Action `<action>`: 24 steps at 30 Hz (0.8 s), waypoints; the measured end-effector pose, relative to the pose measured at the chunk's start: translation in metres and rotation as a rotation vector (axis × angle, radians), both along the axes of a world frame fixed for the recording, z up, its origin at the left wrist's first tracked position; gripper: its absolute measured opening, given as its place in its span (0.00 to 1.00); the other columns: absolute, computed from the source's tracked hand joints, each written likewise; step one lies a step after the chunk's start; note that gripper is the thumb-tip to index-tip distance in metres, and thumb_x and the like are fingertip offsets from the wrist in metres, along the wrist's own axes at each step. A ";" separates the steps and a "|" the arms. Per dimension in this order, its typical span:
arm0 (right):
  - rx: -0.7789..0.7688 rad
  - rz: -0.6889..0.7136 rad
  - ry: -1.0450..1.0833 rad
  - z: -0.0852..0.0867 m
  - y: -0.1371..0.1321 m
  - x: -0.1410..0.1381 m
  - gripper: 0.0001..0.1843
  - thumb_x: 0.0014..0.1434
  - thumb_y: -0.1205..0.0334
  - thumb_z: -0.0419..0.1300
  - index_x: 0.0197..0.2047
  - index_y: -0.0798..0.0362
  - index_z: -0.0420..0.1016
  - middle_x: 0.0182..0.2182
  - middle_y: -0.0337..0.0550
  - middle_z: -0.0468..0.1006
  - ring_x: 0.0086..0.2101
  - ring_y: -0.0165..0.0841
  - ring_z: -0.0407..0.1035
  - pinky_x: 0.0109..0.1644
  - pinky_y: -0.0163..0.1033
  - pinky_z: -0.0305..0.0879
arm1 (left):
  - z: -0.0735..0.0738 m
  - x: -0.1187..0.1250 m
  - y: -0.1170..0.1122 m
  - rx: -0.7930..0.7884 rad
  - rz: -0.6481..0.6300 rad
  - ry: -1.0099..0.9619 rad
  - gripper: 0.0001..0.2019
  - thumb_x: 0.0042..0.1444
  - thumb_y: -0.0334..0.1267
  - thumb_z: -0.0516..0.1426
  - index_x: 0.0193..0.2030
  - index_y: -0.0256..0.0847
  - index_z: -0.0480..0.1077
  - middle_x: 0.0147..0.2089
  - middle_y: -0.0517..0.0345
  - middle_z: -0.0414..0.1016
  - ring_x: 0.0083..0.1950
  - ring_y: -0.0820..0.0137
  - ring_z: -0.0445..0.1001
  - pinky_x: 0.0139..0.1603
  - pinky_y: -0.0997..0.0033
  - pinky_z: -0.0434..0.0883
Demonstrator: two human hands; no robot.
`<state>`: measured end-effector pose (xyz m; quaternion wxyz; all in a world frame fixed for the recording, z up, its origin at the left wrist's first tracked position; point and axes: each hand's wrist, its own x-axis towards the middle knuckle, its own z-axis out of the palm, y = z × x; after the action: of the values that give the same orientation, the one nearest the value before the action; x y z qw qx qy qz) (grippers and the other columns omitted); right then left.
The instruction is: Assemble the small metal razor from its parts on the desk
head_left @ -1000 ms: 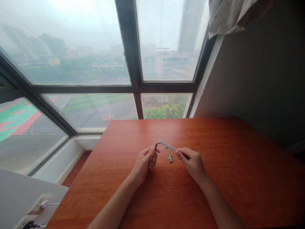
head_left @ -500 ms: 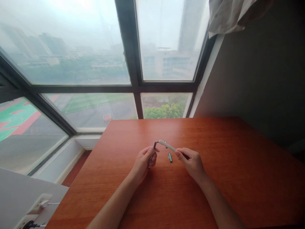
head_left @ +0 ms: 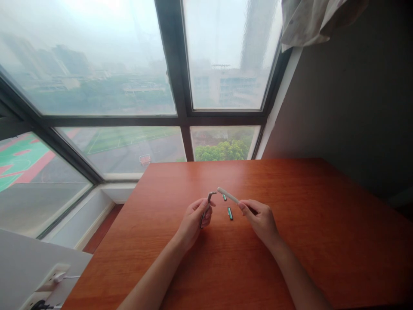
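Observation:
My left hand (head_left: 196, 219) is closed around a slim dark metal razor handle (head_left: 209, 198), whose bent tip points right. In my right hand (head_left: 259, 217) is a pale grey-white stick (head_left: 228, 196) with a rounded end, pinched between thumb and fingers. The stick slants up to the left, and its end sits just right of the handle's tip with a small gap between them. Between the hands, a razor cartridge (head_left: 230, 213) with a green strip lies on the table. Another small cartridge (head_left: 225, 197) lies behind it, partly covered by the stick.
The reddish-brown wooden table (head_left: 309, 241) extends to both sides. Large windows with dark frames (head_left: 183, 118) stand beyond its far edge. A grey wall (head_left: 348, 103) is on the right. White sockets (head_left: 53, 275) with plugs are at the lower left.
The pale stick's end has come away from the razor handle's tip, lifting slightly, so a gap now shows between them. More of the far cartridge is visible. My left hand stays nearly still.

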<state>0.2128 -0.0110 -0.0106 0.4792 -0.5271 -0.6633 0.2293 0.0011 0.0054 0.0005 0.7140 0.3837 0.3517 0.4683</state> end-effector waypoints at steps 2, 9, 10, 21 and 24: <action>-0.009 0.002 0.006 0.000 0.000 0.000 0.18 0.62 0.51 0.54 0.32 0.54 0.79 0.21 0.40 0.73 0.24 0.32 0.67 0.27 0.33 0.60 | -0.001 0.000 0.000 0.003 0.002 0.004 0.18 0.51 0.51 0.60 0.34 0.35 0.70 0.20 0.67 0.55 0.18 0.82 0.50 0.18 0.79 0.45; -0.022 0.028 0.010 0.001 -0.001 -0.001 0.19 0.62 0.50 0.54 0.31 0.54 0.78 0.21 0.40 0.72 0.24 0.32 0.66 0.27 0.33 0.61 | -0.002 0.000 0.001 0.018 -0.003 0.011 0.17 0.53 0.50 0.60 0.34 0.35 0.70 0.21 0.67 0.54 0.19 0.81 0.50 0.19 0.79 0.45; -0.021 0.028 0.008 0.001 -0.001 -0.001 0.19 0.62 0.50 0.54 0.31 0.54 0.78 0.21 0.40 0.72 0.24 0.31 0.66 0.27 0.33 0.61 | -0.002 0.000 0.000 0.019 -0.003 0.014 0.17 0.52 0.51 0.60 0.34 0.35 0.70 0.21 0.67 0.54 0.19 0.81 0.50 0.19 0.79 0.45; -0.016 0.043 0.015 -0.001 0.000 0.000 0.18 0.61 0.51 0.55 0.32 0.54 0.78 0.21 0.40 0.73 0.24 0.32 0.66 0.28 0.33 0.61 | 0.000 0.000 0.000 0.002 -0.017 0.002 0.17 0.52 0.50 0.60 0.34 0.35 0.70 0.20 0.67 0.54 0.19 0.82 0.49 0.19 0.79 0.45; -0.022 0.048 0.021 -0.001 0.000 0.001 0.17 0.61 0.51 0.55 0.32 0.54 0.78 0.22 0.40 0.73 0.24 0.32 0.66 0.28 0.33 0.60 | -0.001 0.000 0.000 0.002 -0.023 -0.016 0.16 0.53 0.49 0.59 0.34 0.35 0.70 0.21 0.67 0.54 0.19 0.82 0.49 0.18 0.79 0.44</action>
<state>0.2134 -0.0110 -0.0116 0.4750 -0.5139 -0.6679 0.2534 0.0007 0.0054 -0.0004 0.7218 0.3848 0.3408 0.4635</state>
